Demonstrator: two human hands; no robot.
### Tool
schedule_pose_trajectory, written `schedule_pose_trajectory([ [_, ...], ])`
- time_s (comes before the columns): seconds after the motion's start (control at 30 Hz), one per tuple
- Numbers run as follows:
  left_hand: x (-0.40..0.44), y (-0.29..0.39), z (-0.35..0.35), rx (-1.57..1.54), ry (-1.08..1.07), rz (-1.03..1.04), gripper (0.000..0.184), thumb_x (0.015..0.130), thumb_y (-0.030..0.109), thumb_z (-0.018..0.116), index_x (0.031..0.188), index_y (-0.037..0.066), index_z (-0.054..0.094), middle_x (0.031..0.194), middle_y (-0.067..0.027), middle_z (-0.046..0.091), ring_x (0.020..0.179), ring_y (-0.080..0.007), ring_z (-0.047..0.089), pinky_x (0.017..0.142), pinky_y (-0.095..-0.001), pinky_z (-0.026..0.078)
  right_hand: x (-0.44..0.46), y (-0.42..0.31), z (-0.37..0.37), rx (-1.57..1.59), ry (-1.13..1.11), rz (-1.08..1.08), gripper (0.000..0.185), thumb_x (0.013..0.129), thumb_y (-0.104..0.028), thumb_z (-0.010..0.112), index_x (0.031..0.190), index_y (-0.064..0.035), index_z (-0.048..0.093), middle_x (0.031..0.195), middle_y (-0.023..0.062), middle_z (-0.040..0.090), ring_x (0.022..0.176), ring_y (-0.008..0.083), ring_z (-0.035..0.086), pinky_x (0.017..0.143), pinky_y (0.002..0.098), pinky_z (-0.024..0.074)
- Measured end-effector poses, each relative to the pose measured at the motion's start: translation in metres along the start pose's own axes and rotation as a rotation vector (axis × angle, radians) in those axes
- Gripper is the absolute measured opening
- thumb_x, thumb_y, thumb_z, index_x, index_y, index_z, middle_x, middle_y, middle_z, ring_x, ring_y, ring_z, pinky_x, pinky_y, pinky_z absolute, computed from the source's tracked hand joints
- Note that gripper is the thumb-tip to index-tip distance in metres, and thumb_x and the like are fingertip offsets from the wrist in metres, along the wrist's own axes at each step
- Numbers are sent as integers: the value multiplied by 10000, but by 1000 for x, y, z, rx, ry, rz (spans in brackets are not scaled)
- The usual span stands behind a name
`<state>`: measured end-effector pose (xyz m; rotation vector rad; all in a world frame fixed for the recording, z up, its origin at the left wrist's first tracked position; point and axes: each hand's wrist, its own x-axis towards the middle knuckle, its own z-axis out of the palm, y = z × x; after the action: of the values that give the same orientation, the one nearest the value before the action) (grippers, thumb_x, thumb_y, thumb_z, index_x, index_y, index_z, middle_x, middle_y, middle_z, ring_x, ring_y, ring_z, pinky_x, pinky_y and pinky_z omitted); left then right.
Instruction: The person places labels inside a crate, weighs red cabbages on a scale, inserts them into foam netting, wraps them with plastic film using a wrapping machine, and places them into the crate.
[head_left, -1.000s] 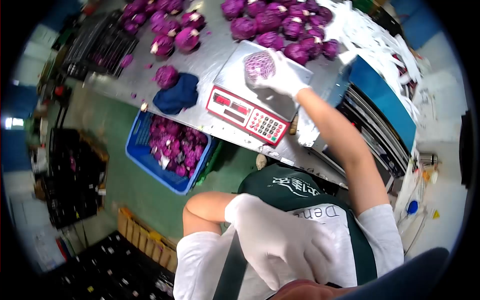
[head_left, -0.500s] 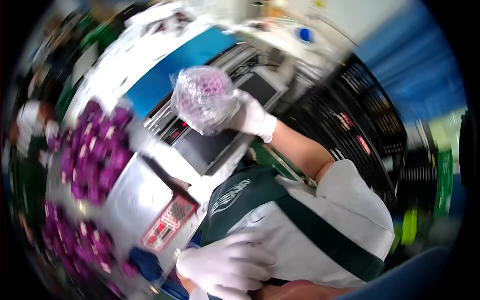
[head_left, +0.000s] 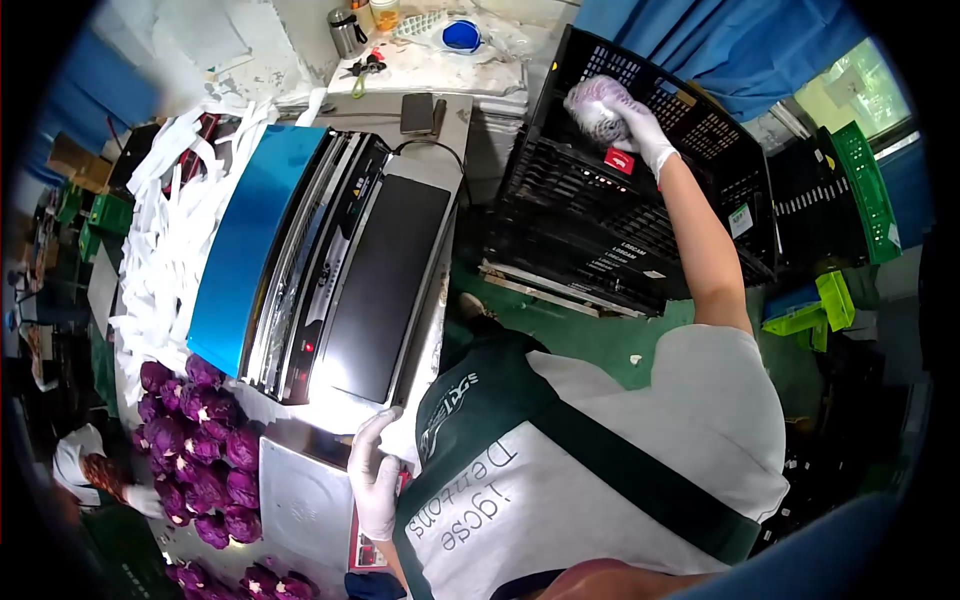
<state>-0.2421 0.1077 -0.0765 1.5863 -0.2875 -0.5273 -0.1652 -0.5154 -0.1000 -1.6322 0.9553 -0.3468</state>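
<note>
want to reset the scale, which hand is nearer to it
Left. The left hand is right by the edge of the scale; the right hand is well away from it, holding the wrapped cabbage at the black crate.

Wrapped cabbage [head_left: 598, 106] pale purple, machine cover [head_left: 258, 240] blue, crate [head_left: 545, 175] black, apron [head_left: 640, 455] dark green.

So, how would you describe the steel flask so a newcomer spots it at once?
Find the machine with the blue cover. Beyond it, by the wall, is a pale worktop; the steel flask stands at its left end. Its shiny metal body sets it apart from the orange tub beside it.
</note>
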Motion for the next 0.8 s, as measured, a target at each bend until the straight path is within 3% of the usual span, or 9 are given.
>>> schedule_pose_trajectory([
  [0.17, 29, 14, 11, 152, 40, -91, 470, 778, 12, 522, 1246, -20, 560, 1257, -159, 582, 1210, -261, 521, 1059, -357, 351, 13, 18, 23, -574, -303, -112, 477, 889, -370, 636, 1246, -54, 595, 1124, 88, 648, 877, 171, 611, 754, 283, 521],
  [0.2, 35, 13, 10, 201, 26, -52, 457, 801, 40, 526, 1255, -12, 558, 1253, -152, 584, 1196, -254, 527, 1036, -351, 367, 29, 34, 22, -59, -354, 36, 435, 903, -342, 623, 1231, -56, 618, 1188, 84, 630, 902, 173, 607, 778, 303, 511],
  [0.27, 44, 16, 10, 285, 6, 38, 441, 848, 103, 518, 1277, 5, 549, 1238, -133, 590, 1145, -233, 552, 963, -333, 417, -39, -34, 57, -126, -242, -32, 401, 933, -301, 589, 1236, -40, 620, 1248, 103, 607, 1019, 181, 607, 871, 318, 484],
  [0.33, 46, 10, 7, 376, 37, 101, 432, 874, 174, 568, 1277, 19, 553, 1231, -168, 590, 1164, -290, 548, 1009, -377, 396, -15, -19, 63, -408, -324, -359, 646, 897, -380, 642, 1367, 27, 469, 1258, 135, 598, 1129, 192, 556, 973, 290, 412],
  [0.4, 40, -5, 3, 411, 99, 114, 433, 892, 227, 595, 1276, 31, 557, 1243, -172, 586, 1179, -308, 539, 1018, -386, 396, -60, -19, 100, -645, -279, -347, 769, 865, -438, 657, 1405, 43, 395, 1280, 221, 573, 1180, 244, 549, 999, 305, 396],
  [0.43, 35, -10, 3, 429, 128, 99, 422, 903, 228, 587, 1275, 32, 559, 1253, -164, 583, 1181, -309, 535, 1024, -388, 394, -67, 2, 114, -936, -114, -606, 801, 850, -501, 645, 1404, 22, 399, 1255, 245, 584, 1163, 330, 571, 960, 350, 438],
  [0.47, 35, -7, 5, 400, 147, 78, 422, 908, 231, 582, 1279, 31, 557, 1249, -151, 587, 1176, -297, 541, 1021, -382, 398, -82, -9, 128, -1236, 62, -479, 772, 834, -569, 624, 1381, -51, 457, 1160, 243, 630, 1055, 397, 607, 873, 410, 488],
  [0.57, 26, -20, 2, 407, 225, 40, 405, 926, 236, 563, 1276, 33, 555, 1230, -154, 589, 1172, -291, 543, 1021, -371, 398, -62, 2, 127, -1297, 216, -547, 759, 809, -674, 560, 1342, -135, 519, 1023, 220, 678, 912, 413, 646, 776, 473, 511],
  [0.8, 4, -35, -17, 387, 360, 47, 408, 922, 276, 585, 1266, 57, 566, 1213, -152, 585, 1118, -283, 555, 938, -350, 447, -4, -6, 127, -1285, 200, -505, 833, 800, -685, 555, 1381, -94, 476, 1235, 205, 606, 1109, 385, 589, 920, 445, 468],
])
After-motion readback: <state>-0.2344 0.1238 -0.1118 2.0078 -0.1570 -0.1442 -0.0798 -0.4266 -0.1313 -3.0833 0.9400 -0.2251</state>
